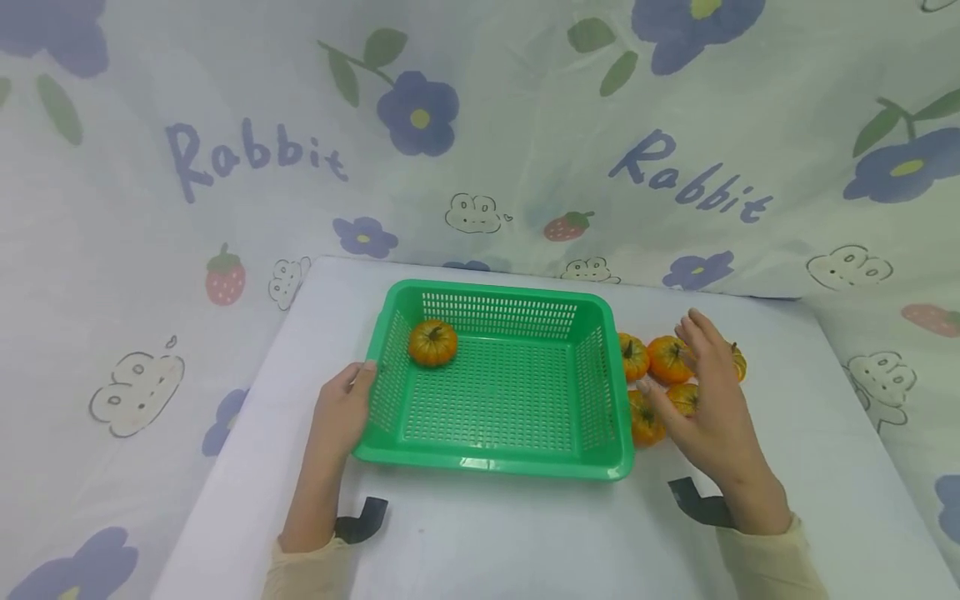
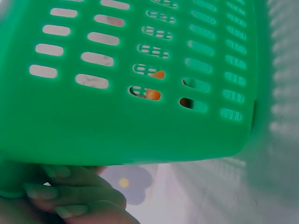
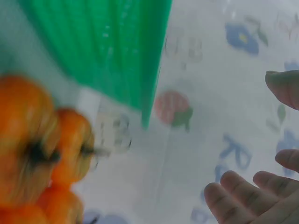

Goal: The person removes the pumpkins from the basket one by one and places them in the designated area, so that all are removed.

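Observation:
A green plastic basket point(image 1: 487, 465) with slotted walls sits on the white table, and one small orange pumpkin point(image 1: 432, 343) lies in its far left corner. My left hand point(image 1: 341, 412) grips the basket's left rim, thumb on top; in the left wrist view the fingers point(image 2: 79, 193) curl beneath the rim. To the right of the basket, several pumpkins point(image 1: 670, 360) stand close together, partly hidden by my right hand point(image 1: 708, 408). That hand is held over them with fingers spread, holding nothing. The right wrist view shows blurred pumpkins point(image 3: 70, 144) beside the basket wall point(image 3: 107, 51).
A patterned cloth point(image 1: 480, 167) with flowers, rabbits and lettering hangs behind and beside the table. The white tabletop point(image 1: 510, 533) extends in front of the basket and to both sides. A dark curved band piece point(image 1: 363, 521) shows at each wrist.

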### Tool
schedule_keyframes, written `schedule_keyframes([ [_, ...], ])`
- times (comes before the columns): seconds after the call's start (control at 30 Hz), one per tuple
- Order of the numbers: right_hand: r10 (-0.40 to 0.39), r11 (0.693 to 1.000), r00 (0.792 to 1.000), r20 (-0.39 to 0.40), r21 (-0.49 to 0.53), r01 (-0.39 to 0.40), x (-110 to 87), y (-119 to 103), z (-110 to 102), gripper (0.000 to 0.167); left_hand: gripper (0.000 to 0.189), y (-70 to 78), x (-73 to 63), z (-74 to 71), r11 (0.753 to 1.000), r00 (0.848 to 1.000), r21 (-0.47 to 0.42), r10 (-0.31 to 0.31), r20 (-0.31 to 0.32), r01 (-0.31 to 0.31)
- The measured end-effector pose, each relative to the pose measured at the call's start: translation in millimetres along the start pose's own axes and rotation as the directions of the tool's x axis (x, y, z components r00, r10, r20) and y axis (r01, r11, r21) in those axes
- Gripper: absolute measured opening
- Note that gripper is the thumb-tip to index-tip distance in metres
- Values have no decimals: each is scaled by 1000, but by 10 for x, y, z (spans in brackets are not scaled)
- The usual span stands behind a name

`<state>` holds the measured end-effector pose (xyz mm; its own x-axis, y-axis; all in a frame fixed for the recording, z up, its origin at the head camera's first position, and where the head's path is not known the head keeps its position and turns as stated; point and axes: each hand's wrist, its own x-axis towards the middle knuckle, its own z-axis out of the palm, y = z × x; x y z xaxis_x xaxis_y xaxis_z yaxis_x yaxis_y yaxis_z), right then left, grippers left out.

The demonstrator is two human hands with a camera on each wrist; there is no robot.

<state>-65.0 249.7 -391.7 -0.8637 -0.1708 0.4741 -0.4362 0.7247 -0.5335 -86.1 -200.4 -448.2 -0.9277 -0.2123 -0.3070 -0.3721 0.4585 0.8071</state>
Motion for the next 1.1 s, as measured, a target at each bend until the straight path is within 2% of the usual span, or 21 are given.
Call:
schedule_keyframes([
  [0.13, -68, 998, 993, 93, -7, 69, 147, -186, 130, 100, 71, 1, 2, -5, 1000, 1000, 12, 12, -8, -12],
  [0.27, -149, 989, 972, 183, 14, 149, 311, -380, 282, 96, 72, -10, 11, -10, 1000, 1000, 12, 8, -11, -8],
  [0.4, -239, 970, 935, 262, 29, 240, 437, -542, 409, 94, 71, -19, 17, 3, 1000, 1000, -6, -4, -4, 4],
  [0.57, -307, 950, 880, 363, 64, 305, 618, -695, 550, 89, 70, -18, 12, 12, 1000, 1000, -12, -16, -13, 16],
  [0.7, -318, 947, 847, 426, 98, 306, 786, -730, 711, 86, 69, -20, 21, 13, 1000, 1000, -27, -11, -3, 11],
  [0.93, -254, 967, 795, 550, 117, 228, 1056, -671, 1018, 92, 66, -18, 24, 26, 1000, 1000, -31, 3, 16, -2],
  [1.1, -225, 973, 734, 641, 104, 207, 1244, -677, 1251, 100, 65, -10, 17, 19, 999, 1000, -37, 11, 6, -10],
])
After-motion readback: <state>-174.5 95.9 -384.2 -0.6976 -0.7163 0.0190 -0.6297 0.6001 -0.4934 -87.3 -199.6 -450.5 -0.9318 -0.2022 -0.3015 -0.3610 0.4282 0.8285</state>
